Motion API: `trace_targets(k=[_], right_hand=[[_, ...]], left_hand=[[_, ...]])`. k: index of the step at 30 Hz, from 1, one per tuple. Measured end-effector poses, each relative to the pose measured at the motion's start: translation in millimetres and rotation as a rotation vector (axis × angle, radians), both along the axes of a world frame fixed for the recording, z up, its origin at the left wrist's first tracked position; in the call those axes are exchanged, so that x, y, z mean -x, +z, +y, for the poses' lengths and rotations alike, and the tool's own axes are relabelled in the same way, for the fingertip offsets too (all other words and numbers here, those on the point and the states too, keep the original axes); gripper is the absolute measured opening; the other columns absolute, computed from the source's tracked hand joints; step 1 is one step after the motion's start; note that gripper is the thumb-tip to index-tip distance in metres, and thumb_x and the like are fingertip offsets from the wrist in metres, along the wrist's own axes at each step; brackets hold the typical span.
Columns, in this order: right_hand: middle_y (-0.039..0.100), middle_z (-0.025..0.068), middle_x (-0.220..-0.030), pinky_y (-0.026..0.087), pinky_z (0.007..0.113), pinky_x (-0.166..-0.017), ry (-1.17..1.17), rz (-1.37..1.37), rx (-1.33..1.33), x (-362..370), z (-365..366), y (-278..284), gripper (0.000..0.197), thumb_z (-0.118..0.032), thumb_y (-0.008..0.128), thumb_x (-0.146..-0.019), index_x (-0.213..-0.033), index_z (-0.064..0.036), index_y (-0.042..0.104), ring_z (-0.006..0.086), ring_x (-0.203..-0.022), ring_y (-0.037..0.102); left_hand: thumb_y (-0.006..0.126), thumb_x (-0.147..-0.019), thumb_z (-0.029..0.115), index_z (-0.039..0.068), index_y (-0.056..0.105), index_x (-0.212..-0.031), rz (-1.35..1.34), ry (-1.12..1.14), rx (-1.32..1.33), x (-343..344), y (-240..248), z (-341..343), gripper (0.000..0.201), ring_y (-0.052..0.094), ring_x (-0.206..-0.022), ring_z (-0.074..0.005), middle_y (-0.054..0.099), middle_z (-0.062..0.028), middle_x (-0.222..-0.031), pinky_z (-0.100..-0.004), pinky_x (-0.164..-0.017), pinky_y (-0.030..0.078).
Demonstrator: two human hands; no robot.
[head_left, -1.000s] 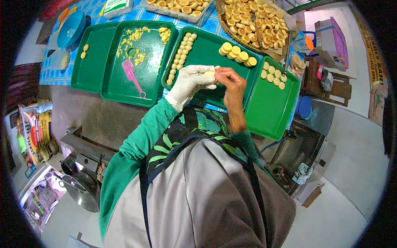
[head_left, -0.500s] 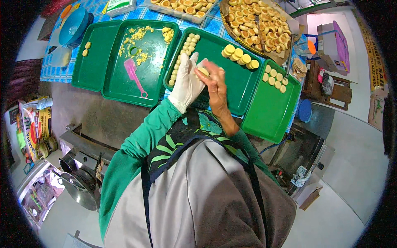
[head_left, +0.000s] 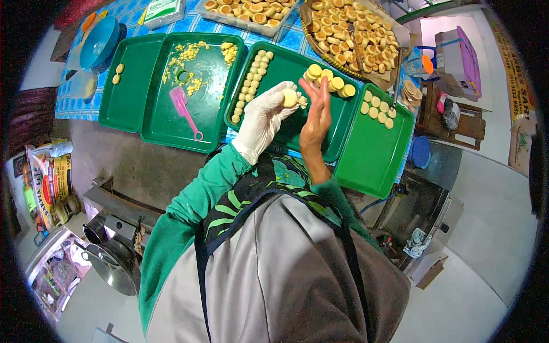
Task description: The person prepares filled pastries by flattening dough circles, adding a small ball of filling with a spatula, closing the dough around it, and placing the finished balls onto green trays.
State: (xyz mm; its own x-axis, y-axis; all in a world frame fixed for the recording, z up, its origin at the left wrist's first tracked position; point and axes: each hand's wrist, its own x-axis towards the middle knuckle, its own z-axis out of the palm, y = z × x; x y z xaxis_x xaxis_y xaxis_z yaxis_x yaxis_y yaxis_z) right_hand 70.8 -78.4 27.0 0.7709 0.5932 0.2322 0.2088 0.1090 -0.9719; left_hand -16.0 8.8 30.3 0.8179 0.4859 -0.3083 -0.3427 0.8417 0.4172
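My left hand (head_left: 258, 121), in a white glove, pinches a pale, flattened round of dough (head_left: 290, 98) above a dark green tray (head_left: 280, 66). A small crumbly lump (head_left: 301, 102) shows just right of the round; whether it sticks to the dough or is held apart, I cannot tell. My bare right hand (head_left: 315, 119) is raised beside it, fingers stretched upward, with nothing visible in it. Past its fingertips, yellow dough discs (head_left: 337, 83) lean in short stacks at the tray's far right. Rows of small dough balls (head_left: 251, 86) line the tray's left side.
Left of it, a green tray (head_left: 154, 97) holds yellow crumbs, a cutter ring and a pink scoop (head_left: 182, 106). Another tray (head_left: 123, 57) carries two dough pieces. A lighter green tray (head_left: 372, 154) at right holds several discs. Browned cakes fill a round woven tray (head_left: 311, 40) behind.
My hands, pressed together around the dough before, have come apart. The left now shows the round in its fingertips; the right has moved right and opened out.
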Motion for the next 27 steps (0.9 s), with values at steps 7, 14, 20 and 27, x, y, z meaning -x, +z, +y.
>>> trace_targets(k=[7, 14, 20, 27], right_hand=[[0.051, 0.0199, -0.140, 0.028, 0.046, -0.109, -0.022, -0.568, 0.205, 12.8, -13.3, -14.0, 0.066, -0.043, 0.037, -0.103, -0.147, 0.0055, 0.033, 0.0370, -0.128, 0.042], [0.052, 0.0172, -0.140, 0.027, 0.047, -0.106, -0.034, -0.575, 0.222, 13.1, -20.0, -14.8, 0.070, -0.047, 0.036, -0.103, -0.148, 0.0054, 0.031, 0.0344, -0.126, 0.043], [0.055, 0.0160, -0.138, 0.025, 0.045, -0.107, 0.009, -0.693, 0.258, 21.4, -21.9, -14.3, 0.071, -0.049, 0.033, -0.103, -0.149, 0.0050, 0.029, 0.0321, -0.125, 0.044], [0.058, 0.0137, -0.137, 0.025, 0.044, -0.108, 0.074, -0.543, 0.195, 22.0, -18.4, -14.0, 0.070, -0.048, 0.032, -0.104, -0.150, 0.0042, 0.027, 0.0317, -0.124, 0.044]], left_hand=[[0.054, -0.099, 0.008, -0.007, 0.046, -0.135, -0.029, -0.008, 0.009, -5.1, -8.5, -7.5, 0.040, 0.061, -0.114, -0.0231, 0.057, -0.0163, -0.129, -0.0332, -0.097, 0.052], [0.056, -0.097, 0.009, -0.004, 0.049, -0.132, 0.002, 0.007, -0.016, -5.9, -10.7, -9.4, 0.038, 0.060, -0.114, -0.0207, 0.058, -0.0129, -0.129, -0.0322, -0.099, 0.051], [0.065, -0.089, 0.004, -0.005, 0.059, -0.119, 0.182, 0.036, -0.061, -3.5, -12.7, -6.8, 0.031, 0.067, -0.093, -0.0195, 0.067, -0.0116, -0.107, -0.0304, -0.085, 0.056], [0.061, -0.094, 0.011, -0.004, 0.061, -0.115, 0.172, 0.104, -0.032, 0.9, -10.0, -6.1, 0.025, 0.068, -0.095, -0.0202, 0.067, -0.0115, -0.107, -0.0315, -0.083, 0.056]])
